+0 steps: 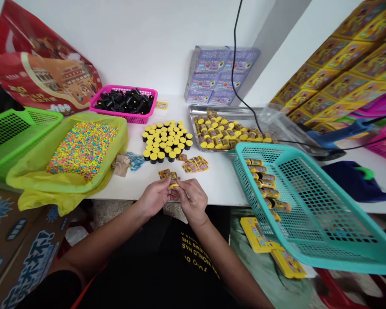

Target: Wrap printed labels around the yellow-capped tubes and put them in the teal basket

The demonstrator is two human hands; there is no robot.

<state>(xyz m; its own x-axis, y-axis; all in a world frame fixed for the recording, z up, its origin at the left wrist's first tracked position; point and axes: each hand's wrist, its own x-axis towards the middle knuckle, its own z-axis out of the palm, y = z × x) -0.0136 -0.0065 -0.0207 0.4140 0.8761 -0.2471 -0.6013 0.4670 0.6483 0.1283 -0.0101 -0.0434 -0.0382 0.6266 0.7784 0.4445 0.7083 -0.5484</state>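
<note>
Several big characters are legible on the brown carton (32,257), far left, ending 术杯!. Red bag (54,81) behind: gold and white print, too small to make out. Next, multicoloured beads (83,148) in a yellow-lined tray, no writing. Pink basket (128,119) of black containers, unlabelled as far as visible.

Mid bench (135,137): cluster of yellow-topped black containers (164,139), sides bare. Just in front, left hand (156,196) and right hand (193,201) meet, fingertips pinching one small container (173,179) between them at the bench's near edge. Fingers cover most of it, so hedge: probably a printed label being wrapped on. If so, next move calls for keeping edges aligned and thumbing the label flat. Loose printed labels (195,164) lie just beyond; text unreadable. Shirt (196,253) shows "WORLD HAS", upside down.

Further right: purple boxes (220,77), lettering blurred; metal tray (212,150) and teal basket (309,189), both with labelled containers; stacked yellow boxes (341,64), print illegible.
</note>
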